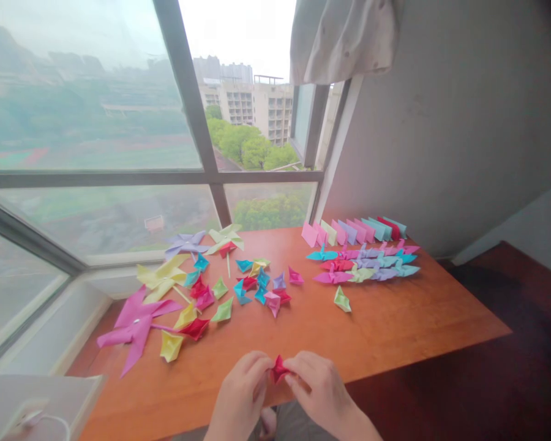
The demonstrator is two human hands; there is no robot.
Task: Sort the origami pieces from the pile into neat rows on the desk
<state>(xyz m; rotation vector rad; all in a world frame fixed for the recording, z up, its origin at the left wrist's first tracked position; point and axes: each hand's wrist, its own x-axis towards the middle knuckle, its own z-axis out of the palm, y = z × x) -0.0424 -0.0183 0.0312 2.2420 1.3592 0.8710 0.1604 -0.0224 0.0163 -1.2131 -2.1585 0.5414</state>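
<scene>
Between my two hands, at the near edge of the wooden table (pixel 386 334), is a small red folded-paper piece (pixel 280 369). My left hand (pixel 245 389) pinches its left side. The fingers of my right hand (pixel 319 386) are closed on its right side. Beyond them lie several loose folded-paper pieces in the same style, among them a green one (pixel 342 299) standing apart to the right, a yellow one (pixel 171 345) and a pink one (pixel 272 302).
Paper pinwheels, including a large magenta one (pixel 135 324) and a yellow one (pixel 161 278), lie at the left. At the back right stand rows of paper cranes (pixel 333 275) and a line of folded cards (pixel 346 232). A window frame (pixel 257 177) borders the far side.
</scene>
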